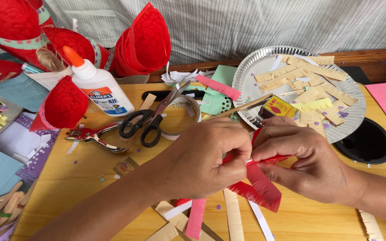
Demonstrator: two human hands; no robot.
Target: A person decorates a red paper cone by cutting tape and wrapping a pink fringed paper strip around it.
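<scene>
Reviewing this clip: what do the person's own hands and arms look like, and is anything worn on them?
Both are bare. The left hand and its forearm show no glove, sleeve, watch or bracelet. The right hand is likewise uncovered, with no ring to be seen on the fingers and no sleeve on the forearm as far as the picture's edge.

Bright, even daylight; soft shadows; sharp.

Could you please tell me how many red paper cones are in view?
4: large cone top left, one behind the glue, one top centre, one lying left. Others may be hidden.
</scene>
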